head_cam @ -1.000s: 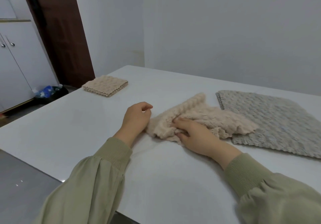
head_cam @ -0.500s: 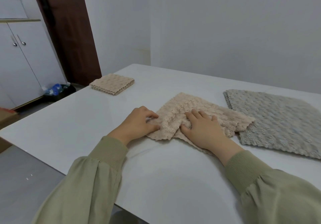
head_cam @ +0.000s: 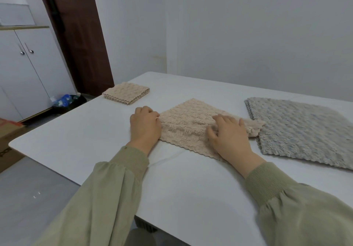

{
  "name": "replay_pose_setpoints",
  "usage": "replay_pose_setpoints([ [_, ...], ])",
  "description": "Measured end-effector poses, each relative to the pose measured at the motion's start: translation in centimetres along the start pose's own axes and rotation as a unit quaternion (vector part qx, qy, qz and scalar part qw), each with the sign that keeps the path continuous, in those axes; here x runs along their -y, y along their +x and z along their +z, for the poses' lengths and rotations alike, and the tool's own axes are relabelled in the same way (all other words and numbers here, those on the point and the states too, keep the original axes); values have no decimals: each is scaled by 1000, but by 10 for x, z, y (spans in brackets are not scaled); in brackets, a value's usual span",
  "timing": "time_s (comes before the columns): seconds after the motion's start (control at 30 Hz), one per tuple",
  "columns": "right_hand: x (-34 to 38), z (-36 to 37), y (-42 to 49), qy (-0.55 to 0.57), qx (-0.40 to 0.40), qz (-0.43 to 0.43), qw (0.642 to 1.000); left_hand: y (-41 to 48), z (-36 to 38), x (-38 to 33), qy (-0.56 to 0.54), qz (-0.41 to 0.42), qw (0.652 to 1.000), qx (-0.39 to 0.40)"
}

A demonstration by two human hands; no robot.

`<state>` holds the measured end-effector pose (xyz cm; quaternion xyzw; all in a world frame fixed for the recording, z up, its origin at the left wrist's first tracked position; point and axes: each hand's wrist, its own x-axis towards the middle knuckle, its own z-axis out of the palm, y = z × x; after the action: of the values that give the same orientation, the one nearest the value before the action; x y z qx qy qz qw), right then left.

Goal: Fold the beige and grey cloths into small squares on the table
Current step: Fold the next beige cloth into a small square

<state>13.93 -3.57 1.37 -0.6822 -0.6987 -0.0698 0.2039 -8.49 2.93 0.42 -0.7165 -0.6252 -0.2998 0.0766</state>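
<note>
On the white counter [head_cam: 191,188], the beige cloth [head_cam: 187,129] lies in front of me. My left hand [head_cam: 146,125] curls round its left corner and holds it. My right hand [head_cam: 229,133] presses down on it with loose fingers. The grey cloth [head_cam: 298,129] lies flat, touching its right end.

Plain white walls [head_cam: 248,26], dark brown door [head_cam: 80,35], white cabinet [head_cam: 28,77] with 2 handles [head_cam: 30,51], grey floor [head_cam: 28,198], cardboard box [head_cam: 7,140] at left.

Worn: left sleeve [head_cam: 107,198] and right sleeve [head_cam: 305,217], loose sage-green fabric, puffed and creased. Each gathers into a ribbed cuff [head_cam: 133,159], same green, at the wrist.
</note>
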Motion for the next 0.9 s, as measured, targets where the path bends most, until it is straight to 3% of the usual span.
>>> replay_pose_setpoints([
  [0.1, -8, 2, -11, -13, 53, 17, 998, -10, -4, -13, -84, 109, 990, -7],
  [0.23, -15, 3, -14, 0, 109, -15, 994, -27, -6, -40, -58, 217, 964, 141],
  [0.37, -23, 1, -10, 18, 149, -42, 988, -33, -2, -48, -4, 214, 934, 285],
  [0.57, -19, -3, -21, 70, 103, -58, 990, -20, 0, -38, 5, 211, 923, 321],
  [0.77, -17, -9, -28, 49, 68, -66, 994, -2, 6, -27, -22, 183, 935, 303],
  [0.9, -24, -8, -25, 17, 68, -31, 997, -8, 6, -24, -46, 198, 968, 147],
])
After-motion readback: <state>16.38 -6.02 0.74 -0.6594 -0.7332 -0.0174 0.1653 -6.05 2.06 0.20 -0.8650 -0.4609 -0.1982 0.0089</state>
